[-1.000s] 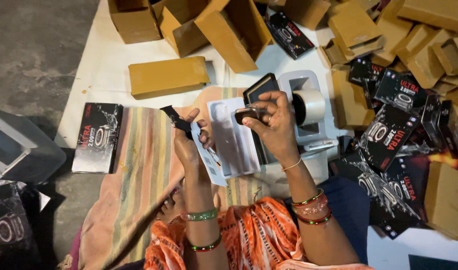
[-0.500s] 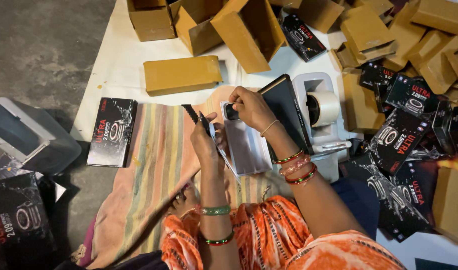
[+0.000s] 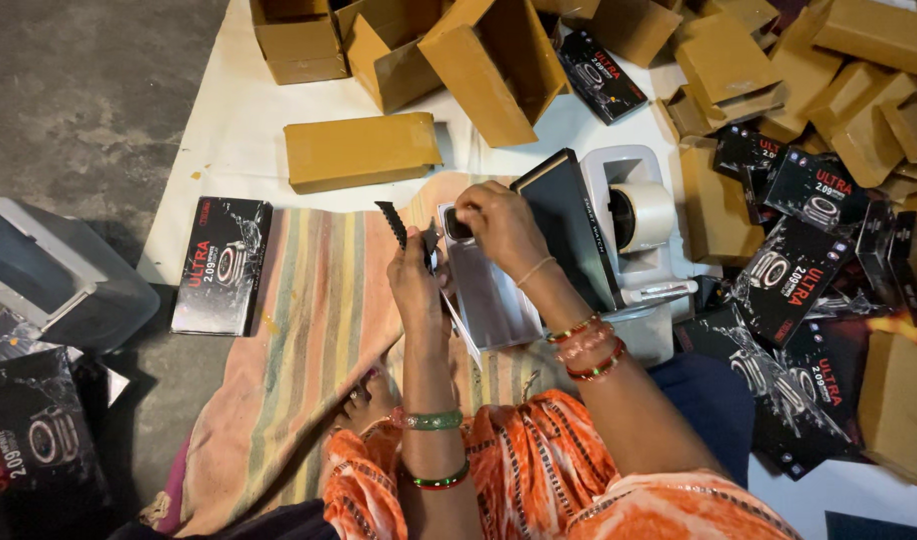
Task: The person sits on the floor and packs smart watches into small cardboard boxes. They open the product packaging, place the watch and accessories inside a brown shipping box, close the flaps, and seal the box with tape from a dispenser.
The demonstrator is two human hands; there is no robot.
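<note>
The person sits on the floor over a striped cloth (image 3: 309, 330), working at a grey insert tray (image 3: 494, 295) that lies across the lap area. The left hand (image 3: 416, 275) has its grip closed on a black watch strap (image 3: 392, 222), which stands up above the fingers. The right hand (image 3: 494, 225) presses down at the tray's upper end, fingers together on a small dark watch body (image 3: 459, 228); whether it is fully seated in its recess cannot be told. An open black box (image 3: 569, 230) leans just beside the tray, against a white tape dispenser (image 3: 634, 215).

Assessment of the step: seating the watch well calls for the tray to be held flat, the watch body pressed squarely into its recess, and the strap laid along the tray's channel without twisting. The left hand would do better steadying the tray edge than hovering above it, since the tray rests on soft cloth and may tip.

Surroundings: a closed brown carton (image 3: 364, 150) lies beyond the cloth, a black printed retail box (image 3: 222, 265) to the left, and a heap of similar black boxes (image 3: 799, 270) and brown cartons to the right.
</note>
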